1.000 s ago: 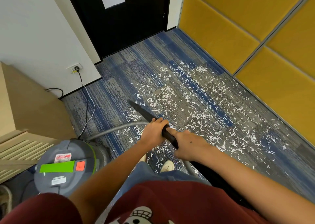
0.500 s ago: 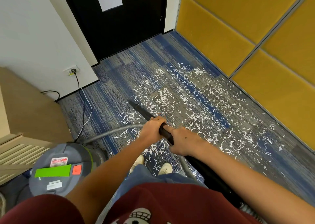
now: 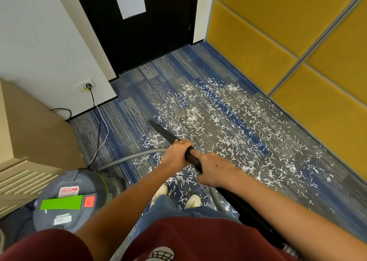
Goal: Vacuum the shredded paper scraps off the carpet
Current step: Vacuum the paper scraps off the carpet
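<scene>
Hardly anything had moved since half a second before: both hands kept their grip and the nozzle tip sat at the same left edge of the scrap patch.

Blue-grey carpet (image 3: 139, 93) filled the floor, bounded on the right by yellow panels (image 3: 258, 42) and at the far end by a black door (image 3: 155, 34). A beige cabinet (image 3: 35, 131) stood at the left. Just in front of it, at the person's left side, was the grey vacuum (image 3: 93, 183), with a green label and a red button on its lid. Its grey hose (image 3: 129, 158) curved out across the carpet and passed behind the left hand.

The black wand (image 3: 166, 134) slanted from lower right to upper left, tip down at the carpet. The left hand (image 3: 175, 155) wrapped it further forward; the right hand (image 3: 214, 171) gripped it just behind — fingers of both curled round the tube.

White scraps (image 3: 228, 137) lay thickly over the middle and right of the carpet (thinner near the panels), reaching from the tip back to the shoes (image 3: 160, 191). A few lay left of the wand, beside the hose.

A black cable (image 3: 93, 97) ran from a wall socket (image 3: 86, 85) toward the vacuum.
</scene>
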`<state>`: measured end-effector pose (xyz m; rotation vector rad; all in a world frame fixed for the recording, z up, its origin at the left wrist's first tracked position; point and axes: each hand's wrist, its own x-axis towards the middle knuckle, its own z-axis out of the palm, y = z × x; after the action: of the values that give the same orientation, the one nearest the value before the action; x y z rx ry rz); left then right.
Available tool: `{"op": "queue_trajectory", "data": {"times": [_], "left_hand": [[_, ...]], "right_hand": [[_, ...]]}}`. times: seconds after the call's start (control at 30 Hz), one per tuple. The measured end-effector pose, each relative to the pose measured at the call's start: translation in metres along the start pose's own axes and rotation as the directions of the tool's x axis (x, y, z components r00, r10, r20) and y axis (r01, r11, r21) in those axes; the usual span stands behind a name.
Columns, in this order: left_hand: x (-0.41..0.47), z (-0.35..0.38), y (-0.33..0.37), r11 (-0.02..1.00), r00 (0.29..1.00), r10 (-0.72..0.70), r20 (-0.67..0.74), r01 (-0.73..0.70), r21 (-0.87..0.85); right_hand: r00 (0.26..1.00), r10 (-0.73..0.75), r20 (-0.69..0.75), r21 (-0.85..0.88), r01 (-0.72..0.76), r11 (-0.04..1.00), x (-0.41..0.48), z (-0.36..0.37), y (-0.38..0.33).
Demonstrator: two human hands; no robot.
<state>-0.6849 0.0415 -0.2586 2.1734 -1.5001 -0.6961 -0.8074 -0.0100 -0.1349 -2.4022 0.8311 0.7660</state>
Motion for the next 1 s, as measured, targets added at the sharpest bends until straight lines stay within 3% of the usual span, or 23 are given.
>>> {"op": "queue_trajectory", "data": {"times": [0.47, 1.0], "left_hand": [[0.040, -0.022, -0.012, 0.996, 0.993, -0.078, 0.092, 0.073, 0.056], [0.026, 0.001, -0.002, 0.999, 0.995, 0.002, 0.095, -0.006, 0.045]], "right_hand": [[0.995, 0.078, -0.063, 0.042, -0.075, 0.996, 0.042, -0.012, -0.010], [0.995, 0.100, -0.009, 0.040, -0.100, 0.994, 0.017, 0.000, 0.002]]}}
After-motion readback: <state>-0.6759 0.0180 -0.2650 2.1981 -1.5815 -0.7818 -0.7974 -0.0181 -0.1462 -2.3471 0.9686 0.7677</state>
